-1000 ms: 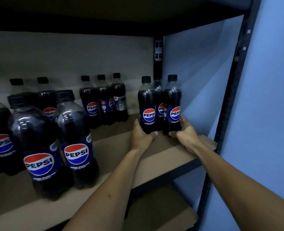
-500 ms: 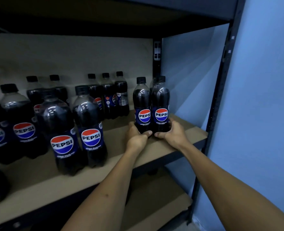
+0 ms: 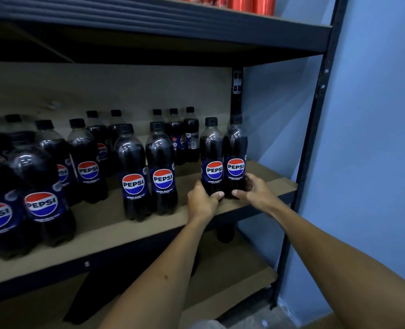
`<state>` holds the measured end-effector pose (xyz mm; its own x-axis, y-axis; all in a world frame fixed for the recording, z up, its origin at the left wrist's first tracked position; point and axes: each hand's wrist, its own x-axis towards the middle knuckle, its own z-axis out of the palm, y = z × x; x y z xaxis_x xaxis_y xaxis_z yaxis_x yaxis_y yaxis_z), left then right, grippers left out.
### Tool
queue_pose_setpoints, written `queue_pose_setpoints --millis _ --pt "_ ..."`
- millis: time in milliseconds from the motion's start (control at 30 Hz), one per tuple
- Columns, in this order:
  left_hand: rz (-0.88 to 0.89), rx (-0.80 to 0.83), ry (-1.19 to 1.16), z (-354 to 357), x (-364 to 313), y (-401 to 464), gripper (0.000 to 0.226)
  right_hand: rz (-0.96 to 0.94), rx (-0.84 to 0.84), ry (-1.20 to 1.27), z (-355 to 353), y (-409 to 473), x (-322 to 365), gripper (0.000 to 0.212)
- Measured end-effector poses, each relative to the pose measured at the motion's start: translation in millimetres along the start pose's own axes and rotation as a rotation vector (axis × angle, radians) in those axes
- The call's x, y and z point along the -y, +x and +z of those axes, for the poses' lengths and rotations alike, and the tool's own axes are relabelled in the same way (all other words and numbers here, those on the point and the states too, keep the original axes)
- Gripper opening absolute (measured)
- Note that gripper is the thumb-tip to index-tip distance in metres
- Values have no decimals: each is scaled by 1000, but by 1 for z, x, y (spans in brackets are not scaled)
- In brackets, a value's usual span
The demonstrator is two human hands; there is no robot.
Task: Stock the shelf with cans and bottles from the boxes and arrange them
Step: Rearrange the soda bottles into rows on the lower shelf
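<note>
Bottle pair [image 3: 223, 160] at shelf [image 3: 277, 184] right end; other bottles [image 3: 147, 172] left.

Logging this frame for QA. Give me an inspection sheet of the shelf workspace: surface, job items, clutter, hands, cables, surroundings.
Surface: brown shelf board in a dark metal rack, bare at its right end.
Job's things: two Pepsi bottles upright, side by side near the front right; pair of bottles to their left; more bottles further left and behind.
Clutter: nothing seen.
Grippers: left hand and right hand each grip one bottle base.
Cables: nothing seen.
Surroundings: blue wall at right; red cans on the shelf above; lower shelf below.
</note>
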<state>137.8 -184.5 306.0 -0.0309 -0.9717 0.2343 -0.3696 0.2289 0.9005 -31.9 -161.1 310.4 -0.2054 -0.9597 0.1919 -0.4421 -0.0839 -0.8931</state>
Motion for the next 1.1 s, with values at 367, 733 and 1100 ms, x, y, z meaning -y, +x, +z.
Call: queue_pose_setpoints --millis 367,733,1100 --pt "16 17 13 -5 4 2 51 -6 9 48 -1 6 -7 66" --pt "-92 27 49 2 -2 20 46 12 41 -72 0 18 -2 63" --pt "-186 -87 10 16 9 69 57 12 -4 -65 35 85 -19 66"
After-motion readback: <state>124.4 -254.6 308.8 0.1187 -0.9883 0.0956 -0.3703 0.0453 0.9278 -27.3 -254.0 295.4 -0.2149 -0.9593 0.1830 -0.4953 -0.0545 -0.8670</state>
